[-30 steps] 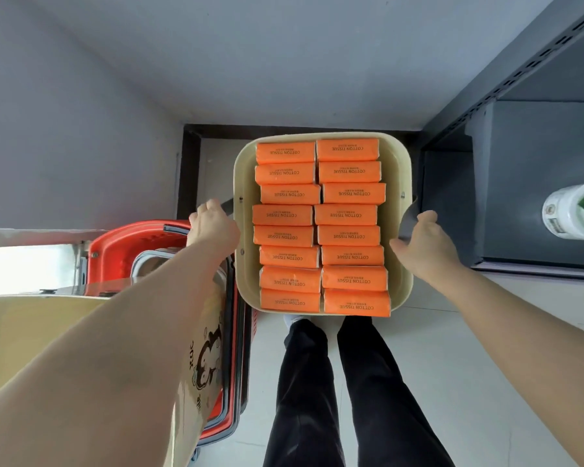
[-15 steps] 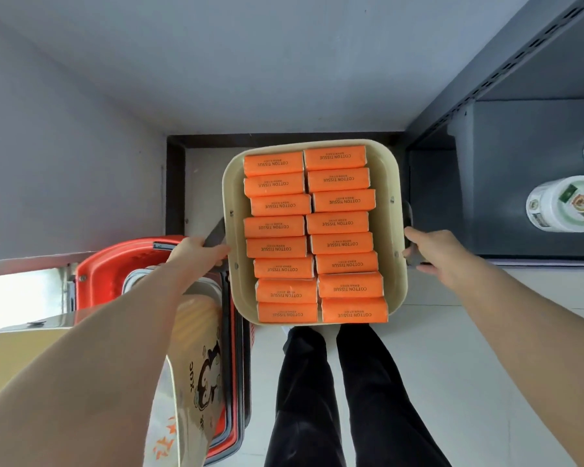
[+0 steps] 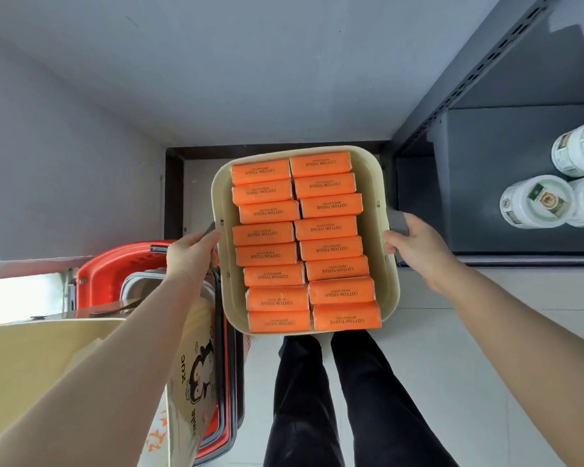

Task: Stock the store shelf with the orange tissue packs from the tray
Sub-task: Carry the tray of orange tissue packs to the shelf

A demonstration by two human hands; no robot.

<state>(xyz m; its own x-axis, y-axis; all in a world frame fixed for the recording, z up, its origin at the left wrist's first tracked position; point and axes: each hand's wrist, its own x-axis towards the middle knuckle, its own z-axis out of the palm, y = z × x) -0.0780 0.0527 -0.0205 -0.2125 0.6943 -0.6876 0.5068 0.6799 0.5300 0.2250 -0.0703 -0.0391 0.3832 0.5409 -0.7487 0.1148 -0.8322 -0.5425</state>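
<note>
Now the tray [image 3: 390, 264] is gripped at both handles [image 3: 398, 222] by left hand [image 3: 191, 256] and right hand [image 3: 418, 247], previously just touched, so carrying is possible.

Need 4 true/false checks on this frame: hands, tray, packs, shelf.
1. The left hand and right hand each hold the tray by a side handle. True.
2. The orange tissue packs lie in three columns. False: two columns of eight.
3. White canisters sit on the dark shelf, right of the tray. True.
4. The red basket is right of the tray. False: it is left, under the left arm.
</note>
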